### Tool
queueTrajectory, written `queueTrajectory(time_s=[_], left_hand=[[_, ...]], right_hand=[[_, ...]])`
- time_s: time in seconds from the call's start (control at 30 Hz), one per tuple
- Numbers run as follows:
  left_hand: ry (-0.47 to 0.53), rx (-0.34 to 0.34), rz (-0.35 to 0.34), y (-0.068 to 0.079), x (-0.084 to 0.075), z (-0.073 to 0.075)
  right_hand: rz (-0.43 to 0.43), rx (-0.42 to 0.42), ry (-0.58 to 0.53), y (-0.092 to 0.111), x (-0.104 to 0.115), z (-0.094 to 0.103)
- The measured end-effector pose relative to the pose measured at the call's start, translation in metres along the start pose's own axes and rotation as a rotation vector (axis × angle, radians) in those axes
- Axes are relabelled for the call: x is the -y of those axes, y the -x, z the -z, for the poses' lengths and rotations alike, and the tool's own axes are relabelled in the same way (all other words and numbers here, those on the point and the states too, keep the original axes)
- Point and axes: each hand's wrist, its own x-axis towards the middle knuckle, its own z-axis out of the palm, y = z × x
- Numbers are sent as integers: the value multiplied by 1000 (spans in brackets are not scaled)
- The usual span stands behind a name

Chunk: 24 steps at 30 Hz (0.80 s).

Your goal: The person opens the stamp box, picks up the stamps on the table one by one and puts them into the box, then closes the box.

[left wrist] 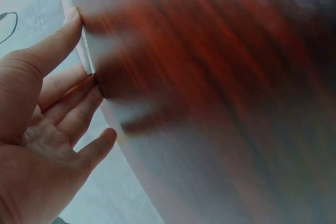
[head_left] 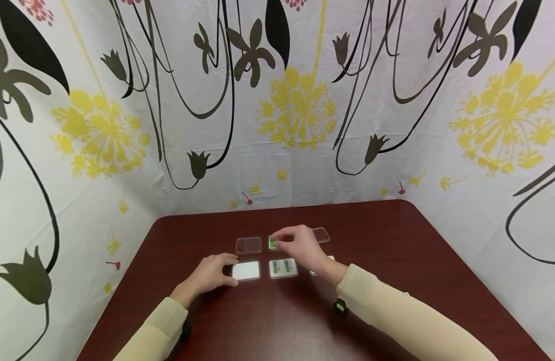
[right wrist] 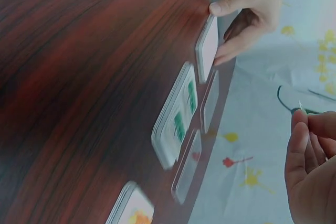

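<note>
My left hand (head_left: 210,273) holds a stack of white cards (head_left: 246,271) by its sides, thumb at the near edge and fingers at the far one. Between thumb and fingertips, my right hand (head_left: 302,245) pinches a thin card (head_left: 272,243) with green on it, raised above the table. In the right wrist view that card is almost edge-on. Beside the white stack lies a second card stack (head_left: 283,268) with two green pictures. A third stack (right wrist: 134,211), with an orange picture, is mostly hidden behind my right wrist in the head view.
Behind the stacks lie flat clear plastic cases: a left one (head_left: 248,245), a middle one (right wrist: 188,166) and a right one (head_left: 321,234) partly behind my right hand. The dark red wooden table (head_left: 268,321) meets a flower-patterned curtain (head_left: 169,125) at its back and sides.
</note>
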Motion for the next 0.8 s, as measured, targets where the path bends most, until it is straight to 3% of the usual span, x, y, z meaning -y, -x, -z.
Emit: queueTrajectory(time_s=[0.17, 0.4, 0.57, 0.8], left_hand=[[-4, -8, 6, -2, 0, 0], [-5, 10, 16, -4, 0, -2], [-17, 17, 23, -6, 0, -2], [-28, 8, 25, -6, 1, -3]], right_hand=[[25, 21, 11, -7, 8, -19], [39, 114, 41, -12, 7, -49], [57, 106, 135, -18, -2, -67], [38, 109, 186, -23, -6, -86]])
